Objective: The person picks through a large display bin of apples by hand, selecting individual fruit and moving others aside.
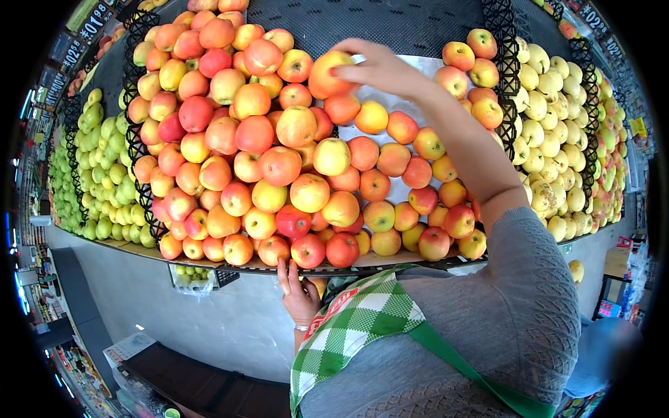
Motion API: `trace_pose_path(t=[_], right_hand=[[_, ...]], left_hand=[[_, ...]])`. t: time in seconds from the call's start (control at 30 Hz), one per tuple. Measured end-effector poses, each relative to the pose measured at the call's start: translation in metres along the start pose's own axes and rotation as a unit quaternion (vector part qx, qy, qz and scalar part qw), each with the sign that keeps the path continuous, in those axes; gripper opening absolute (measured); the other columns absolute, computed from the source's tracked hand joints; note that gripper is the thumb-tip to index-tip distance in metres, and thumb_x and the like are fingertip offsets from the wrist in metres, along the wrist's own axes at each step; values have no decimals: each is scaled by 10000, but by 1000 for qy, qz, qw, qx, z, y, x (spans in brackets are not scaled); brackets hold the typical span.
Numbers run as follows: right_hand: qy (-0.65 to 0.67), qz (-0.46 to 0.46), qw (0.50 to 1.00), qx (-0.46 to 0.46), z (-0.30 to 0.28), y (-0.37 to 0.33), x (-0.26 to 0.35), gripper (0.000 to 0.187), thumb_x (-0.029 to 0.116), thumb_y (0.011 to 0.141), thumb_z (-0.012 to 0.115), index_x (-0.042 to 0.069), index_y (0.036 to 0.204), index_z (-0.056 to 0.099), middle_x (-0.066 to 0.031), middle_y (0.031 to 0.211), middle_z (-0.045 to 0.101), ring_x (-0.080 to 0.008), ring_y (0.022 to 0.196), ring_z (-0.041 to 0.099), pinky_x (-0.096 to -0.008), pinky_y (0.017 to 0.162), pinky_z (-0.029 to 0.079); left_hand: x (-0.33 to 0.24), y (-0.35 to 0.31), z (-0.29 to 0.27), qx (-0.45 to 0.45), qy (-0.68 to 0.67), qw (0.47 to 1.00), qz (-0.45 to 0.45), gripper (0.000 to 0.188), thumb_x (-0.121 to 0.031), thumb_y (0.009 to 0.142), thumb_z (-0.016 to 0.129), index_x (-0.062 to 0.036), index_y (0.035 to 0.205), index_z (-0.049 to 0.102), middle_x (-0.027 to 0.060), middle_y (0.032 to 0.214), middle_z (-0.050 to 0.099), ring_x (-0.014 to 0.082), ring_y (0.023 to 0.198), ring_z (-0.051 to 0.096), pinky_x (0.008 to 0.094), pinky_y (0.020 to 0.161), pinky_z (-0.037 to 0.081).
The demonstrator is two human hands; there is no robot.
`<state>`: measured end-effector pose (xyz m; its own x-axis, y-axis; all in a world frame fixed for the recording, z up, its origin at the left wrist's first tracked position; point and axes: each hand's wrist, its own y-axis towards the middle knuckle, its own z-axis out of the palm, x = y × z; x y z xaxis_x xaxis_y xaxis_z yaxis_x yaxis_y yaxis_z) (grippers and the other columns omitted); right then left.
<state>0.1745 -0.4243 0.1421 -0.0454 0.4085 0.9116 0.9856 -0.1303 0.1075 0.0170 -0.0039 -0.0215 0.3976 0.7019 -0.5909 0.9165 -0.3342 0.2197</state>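
A large orange-red apple (327, 74) is in my right hand (380, 67), with the fingers closed around its right side. That arm reaches across the display from the right, and a white band shows on one finger. Below the held apple lies a pile of red and yellow apples (281, 166). My left hand (300, 298) is low at the front edge of the stand, fingers stretched upward beside the front row of apples. Its fingertips meet the edge just under a red apple (308, 251). An orange-yellow patch partly shows behind this hand; I cannot tell what it is.
Black lattice dividers (511, 70) separate the apples from yellowish pears (540, 136) on the right and green pears (111, 167) on the left. A white sheet (398, 191) shows between apples at centre right. Beneath the stand is a crate of green fruit (198, 276).
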Motion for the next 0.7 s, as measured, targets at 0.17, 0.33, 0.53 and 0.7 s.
trace_pose_path(t=[0.17,0.33,0.53,0.7], right_hand=[[-101,-5,994,-40,65,41,-5,472,368,926,623,3,1197,495,-188,1094,650,-283,909,677,-368,746,574],[-207,-53,974,-79,79,23,-5,444,290,879,644,2,1159,454,-259,1106,571,-431,1006,591,-465,862,498],[-219,-54,971,-74,83,4,3,484,232,862,662,14,1217,416,-285,1157,535,-439,1033,580,-475,872,502],[-205,-55,973,-85,73,-6,5,518,239,862,672,49,1279,429,-244,1205,537,-430,1055,579,-459,888,502]], left_hand=[[-1,-5,0,-3,21,1000,-6,581,48,767,550,-109,1326,515,212,1501,364,414,1014,631,403,599,556],[-1,-3,6,-31,-7,999,11,609,85,759,532,-105,1337,513,222,1504,358,400,965,646,387,565,523],[0,-4,2,-21,-38,999,16,662,108,765,511,-114,1388,483,219,1511,358,351,825,632,366,596,503],[1,-1,1,-17,-16,998,52,695,103,770,501,-149,1416,455,213,1522,341,378,877,643,372,592,506]])
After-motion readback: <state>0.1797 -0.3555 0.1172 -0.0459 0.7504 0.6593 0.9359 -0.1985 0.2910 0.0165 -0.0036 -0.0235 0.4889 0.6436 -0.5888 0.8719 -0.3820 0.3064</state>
